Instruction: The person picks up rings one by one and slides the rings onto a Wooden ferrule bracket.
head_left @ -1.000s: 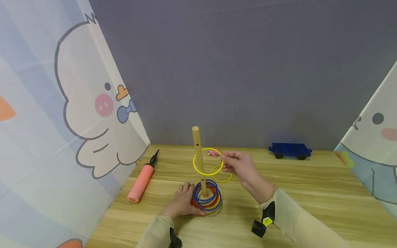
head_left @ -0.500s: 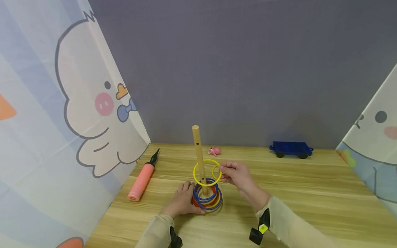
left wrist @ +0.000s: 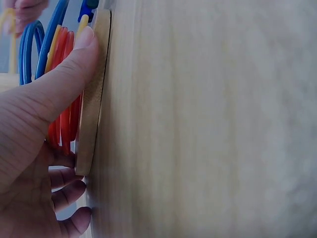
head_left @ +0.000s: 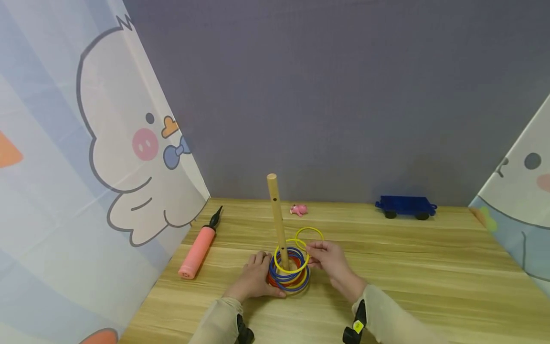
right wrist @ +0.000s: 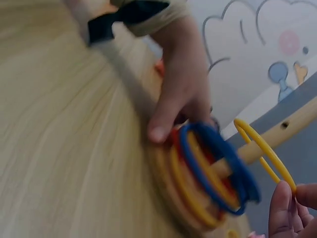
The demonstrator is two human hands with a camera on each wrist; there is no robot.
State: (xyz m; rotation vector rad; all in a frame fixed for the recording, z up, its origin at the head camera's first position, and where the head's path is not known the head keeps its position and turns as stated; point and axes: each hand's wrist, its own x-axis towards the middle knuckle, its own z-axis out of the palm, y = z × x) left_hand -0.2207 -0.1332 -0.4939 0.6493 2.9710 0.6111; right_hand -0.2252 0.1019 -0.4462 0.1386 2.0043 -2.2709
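A wooden ring-toss stand has an upright peg (head_left: 276, 210) and a flat base (left wrist: 92, 124). Blue, red and yellow rings are stacked low around the peg, among them a blue ring (right wrist: 190, 153). My left hand (head_left: 253, 279) grips the base from the left, thumb in front and fingers behind, beside the stack. With thumb and fingertips, my right hand (head_left: 333, 263) pinches the edge of a yellow ring (right wrist: 268, 150). That ring encircles the peg just above the stack. Another yellow ring (head_left: 309, 228) lies on the table behind.
To the left lies a pink hand pump (head_left: 198, 252) with a black nozzle. A small pink toy animal (head_left: 299, 209) and a blue toy wagon (head_left: 406, 205) stand near the back edge. A grey wall (head_left: 343, 105) rises behind the wooden table (head_left: 429, 248).
My right hand has lowered the yellow ring along the peg, from mid-height to just above the stack. The left hand has stayed at the base.
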